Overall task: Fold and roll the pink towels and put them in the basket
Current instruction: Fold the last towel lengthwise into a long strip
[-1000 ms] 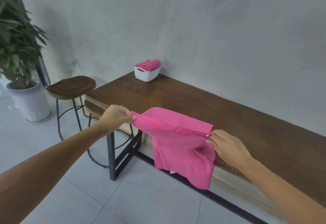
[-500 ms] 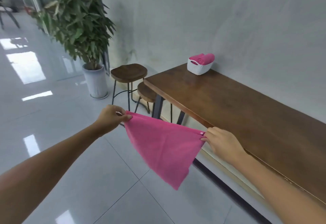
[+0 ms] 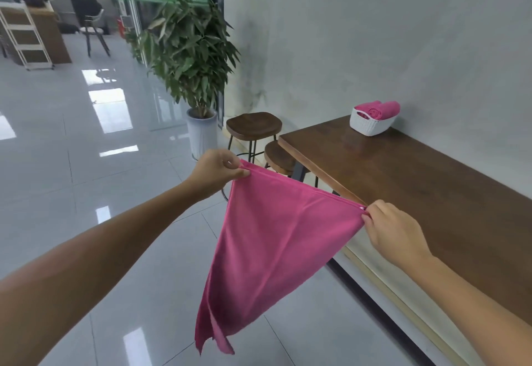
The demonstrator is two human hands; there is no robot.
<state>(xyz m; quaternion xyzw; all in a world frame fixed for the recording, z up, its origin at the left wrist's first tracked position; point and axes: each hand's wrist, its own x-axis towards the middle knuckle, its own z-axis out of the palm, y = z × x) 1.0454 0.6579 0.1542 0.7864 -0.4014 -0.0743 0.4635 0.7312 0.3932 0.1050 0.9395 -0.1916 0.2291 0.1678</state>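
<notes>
**Pink towel held in the air between two hands, beside the table**

The person holds one pink towel (image 3: 276, 239) stretched between both hands, in the air above the floor (image 3: 95, 193) and just to the left of the wooden table (image 3: 417, 193). The left hand (image 3: 214, 172) pinches the upper left corner of the towel between the thumb and the curled fingers. The right hand (image 3: 394, 233) pinches the opposite corner in the same way, close to the near edge of the table. The top edge of the towel runs in a straight line from one hand to the other and goes down a little toward the right hand. Below this edge the cloth hangs freely and becomes narrow, so it looks like a triangle with its point low, near the floor. The towel does not touch the table.

At the far end of the table, next to the wall (image 3: 374, 34), stands a white basket (image 3: 371, 125). Rolled pink towels (image 3: 380, 109) already lie inside it and rise above its rim. The basket is well apart from both hands.

To the left of the table stand two wooden stools (image 3: 253, 126), and behind them a green plant in a white pot (image 3: 201, 132).
</notes>
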